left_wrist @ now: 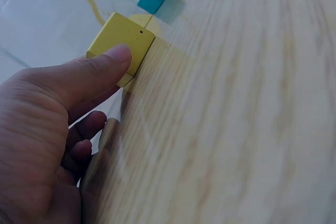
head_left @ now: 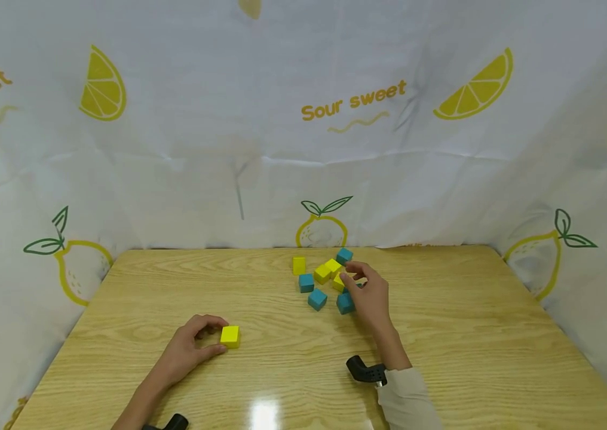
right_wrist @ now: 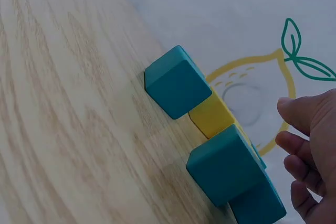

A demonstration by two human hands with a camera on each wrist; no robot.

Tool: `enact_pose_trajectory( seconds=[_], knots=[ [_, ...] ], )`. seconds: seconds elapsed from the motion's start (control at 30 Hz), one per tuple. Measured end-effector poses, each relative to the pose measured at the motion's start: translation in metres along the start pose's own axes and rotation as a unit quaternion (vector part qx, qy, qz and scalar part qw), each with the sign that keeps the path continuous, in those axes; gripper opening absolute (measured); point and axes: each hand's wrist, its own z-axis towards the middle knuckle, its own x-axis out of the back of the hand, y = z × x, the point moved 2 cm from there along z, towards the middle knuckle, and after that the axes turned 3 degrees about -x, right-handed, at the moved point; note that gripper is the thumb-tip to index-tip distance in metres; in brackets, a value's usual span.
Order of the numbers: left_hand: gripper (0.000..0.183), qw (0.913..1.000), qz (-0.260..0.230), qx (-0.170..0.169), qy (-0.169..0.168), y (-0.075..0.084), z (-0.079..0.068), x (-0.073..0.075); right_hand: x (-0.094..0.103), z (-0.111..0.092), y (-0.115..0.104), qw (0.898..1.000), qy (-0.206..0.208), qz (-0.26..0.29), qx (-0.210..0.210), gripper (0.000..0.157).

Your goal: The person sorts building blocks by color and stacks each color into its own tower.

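Fingers (head_left: pixel 212 320) of the left hand (head_left: pixel 185 352) are clamped on a yellow cube (head_left: pixel 230 337), with the thumb pressed to one side. That cube is left of the middle of the tabletop (head_left: pixel 174 280), well apart from its left edge; whether it rests on the wood or is just above it, I cannot tell. The right hand (head_left: pixel 372 298) hangs over a loose group near the middle of the far edge, its thumb and forefinger apart. Its thumb is close to another yellow cube (head_left: pixel 338 284); contact is unclear. Also in the group are three more yellow cubes (head_left: pixel 322 274), two of them side by side, and five blue cubes (head_left: pixel 317 299), one partly hidden by the right hand. White cloth (head_left: pixel 201 179) printed with lemons stands behind the far edge.
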Motion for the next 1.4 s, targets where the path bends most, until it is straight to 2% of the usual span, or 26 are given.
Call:
enact_pose_trajectory(
  seconds=[0.3,0.6,0.77,1.03,1.23,1.4],
  knots=[
    [0.039,1.0000,-0.006,0.002,-0.004,0.001,0.000,0.001,-0.002,0.002,0.014,0.998,-0.028,-0.055,-0.023,0.036],
    [0.039,0.9999,-0.009,0.004,-0.004,0.003,-0.003,0.001,-0.004,0.003,0.024,0.993,-0.065,-0.039,-0.087,0.041],
    [0.039,1.0000,-0.008,0.003,-0.005,0.002,-0.002,0.000,-0.005,0.005,0.026,0.991,-0.063,-0.050,-0.104,0.041],
    [0.039,1.0000,0.001,0.000,-0.007,0.001,-0.001,0.000,-0.001,0.006,0.019,0.994,-0.067,-0.043,-0.072,0.040],
    [0.040,1.0000,0.000,0.000,-0.006,0.001,0.001,0.000,0.000,0.006,-0.001,0.998,-0.060,-0.018,-0.020,0.038],
    [0.039,1.0000,-0.002,0.002,-0.004,0.000,0.000,0.000,-0.012,0.000,-0.019,0.997,-0.078,0.011,0.009,0.039]
  ],
)
